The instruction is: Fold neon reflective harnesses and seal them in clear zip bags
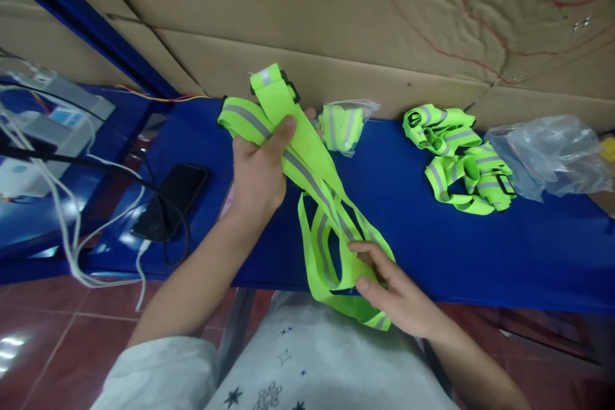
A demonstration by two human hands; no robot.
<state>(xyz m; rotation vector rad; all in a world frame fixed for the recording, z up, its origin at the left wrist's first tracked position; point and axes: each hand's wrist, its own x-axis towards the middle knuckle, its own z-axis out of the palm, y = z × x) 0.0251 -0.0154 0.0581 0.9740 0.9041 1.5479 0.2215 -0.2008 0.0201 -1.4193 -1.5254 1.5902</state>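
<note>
My left hand [262, 170] is closed around the upper part of a neon-green reflective strap [310, 173] with a grey stripe, its thumb pressed on top. A black buckle shows at the strap's upper end. Lower down, the strap hangs in long loops past the table's front edge. My right hand [391, 288] is at these loops, fingers curled and thumb against the webbing. Just beyond my left hand lies a clear bag with a folded green strap [341, 128] inside. To the right are two bundled green straps [442, 128], one in front of the other.
Crumpled clear plastic bags [552, 154] lie at the right. On the left, a black phone [170, 202] rests among white and black cables, near grey-white boxes [52, 122]. A cardboard wall [298, 13] stands behind the blue table [480, 256]. Red wires run across the cardboard.
</note>
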